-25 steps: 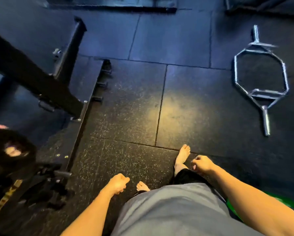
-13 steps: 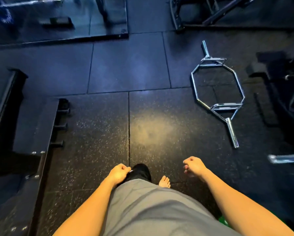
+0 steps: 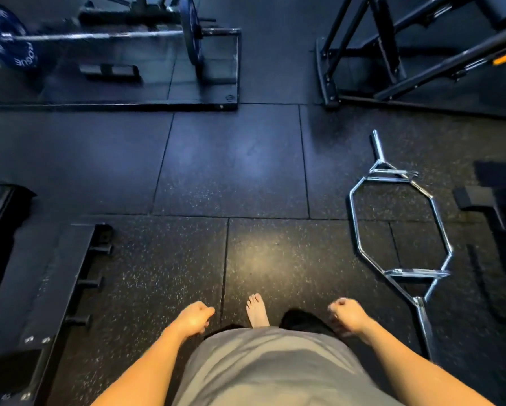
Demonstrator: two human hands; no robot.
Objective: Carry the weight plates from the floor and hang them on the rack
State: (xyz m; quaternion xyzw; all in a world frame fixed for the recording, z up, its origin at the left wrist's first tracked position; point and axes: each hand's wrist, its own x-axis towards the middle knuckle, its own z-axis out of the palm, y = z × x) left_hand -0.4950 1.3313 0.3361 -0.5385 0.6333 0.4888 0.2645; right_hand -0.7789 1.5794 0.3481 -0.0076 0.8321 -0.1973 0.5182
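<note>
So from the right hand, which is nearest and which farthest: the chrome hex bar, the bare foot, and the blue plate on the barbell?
In the head view, from the right hand:
1. Bare foot, just to its left on the floor; the hex bar's near end is about as close.
2. Chrome hex bar, lying on the floor to the right and ahead.
3. Blue plate, far ahead at the top left, on the barbell.

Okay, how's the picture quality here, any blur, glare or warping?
Head view: wide-angle bending at the edges; dim bluish light with one warm patch on the floor mats; right hand and loaded barbell motion-blurred; bright glints on the chrome hex bar.
</note>
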